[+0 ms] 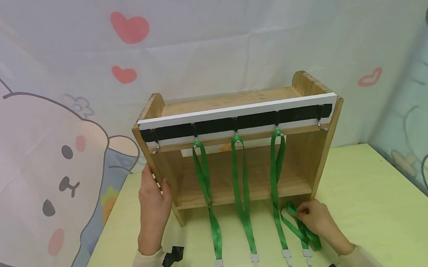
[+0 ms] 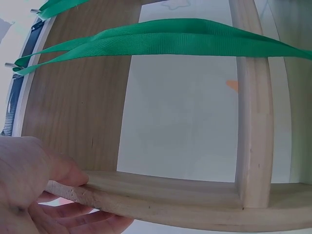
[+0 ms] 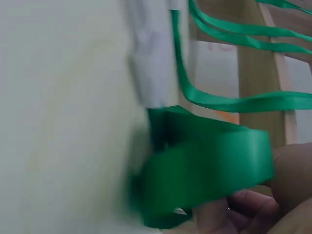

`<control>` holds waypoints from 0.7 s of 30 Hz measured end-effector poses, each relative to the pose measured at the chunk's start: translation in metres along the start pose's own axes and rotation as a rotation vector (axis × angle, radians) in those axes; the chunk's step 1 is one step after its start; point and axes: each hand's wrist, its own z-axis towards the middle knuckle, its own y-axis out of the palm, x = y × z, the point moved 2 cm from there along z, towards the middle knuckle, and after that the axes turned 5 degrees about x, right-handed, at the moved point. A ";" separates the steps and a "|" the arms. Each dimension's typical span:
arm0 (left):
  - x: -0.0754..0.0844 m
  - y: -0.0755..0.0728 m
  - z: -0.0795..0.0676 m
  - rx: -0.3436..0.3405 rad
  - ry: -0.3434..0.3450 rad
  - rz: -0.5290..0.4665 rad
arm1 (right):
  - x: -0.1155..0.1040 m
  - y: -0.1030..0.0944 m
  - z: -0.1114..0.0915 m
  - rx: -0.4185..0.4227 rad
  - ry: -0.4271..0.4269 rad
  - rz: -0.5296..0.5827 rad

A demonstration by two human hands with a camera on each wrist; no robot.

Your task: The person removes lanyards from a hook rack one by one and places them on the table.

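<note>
A small wooden shelf (image 1: pixel 242 174) stands on the table, with three green lanyards hanging from hooks on its front rail. My left hand (image 1: pixel 154 203) grips the edge of its left side panel (image 2: pixel 146 207), thumb inside and fingers outside. Low by the right side panel, my right hand (image 1: pixel 316 216) pinches a fourth, bunched green lanyard (image 1: pixel 300 230). Its loops fold over beside the fingers in the right wrist view, where the lanyard's pale clip (image 3: pixel 152 63) is blurred. The middle hanging lanyard (image 1: pixel 240 180) drops straight, its white clip (image 1: pixel 255 260) low in front.
A white rail with a black strip (image 1: pixel 213 127) runs across the shelf's upper front. Bare hooks show at its left end (image 1: pixel 155 146) and right end (image 1: pixel 320 121). The pale yellow table (image 1: pixel 375 206) extends to both sides, with a printed cloth (image 1: pixel 210 42) behind.
</note>
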 end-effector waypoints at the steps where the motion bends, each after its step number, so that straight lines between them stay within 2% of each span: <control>1: 0.000 0.000 0.000 -0.001 -0.002 0.000 | 0.000 0.001 0.000 0.006 0.000 -0.004; 9: 0.001 0.000 0.000 -0.011 -0.004 0.007 | -0.006 0.001 -0.003 0.000 -0.033 -0.052; 16: 0.000 0.001 -0.001 0.006 0.018 0.009 | -0.015 -0.017 -0.006 -0.019 0.005 -0.184; 21: 0.000 0.001 0.000 0.009 0.026 0.011 | -0.018 -0.031 -0.005 0.004 0.011 -0.202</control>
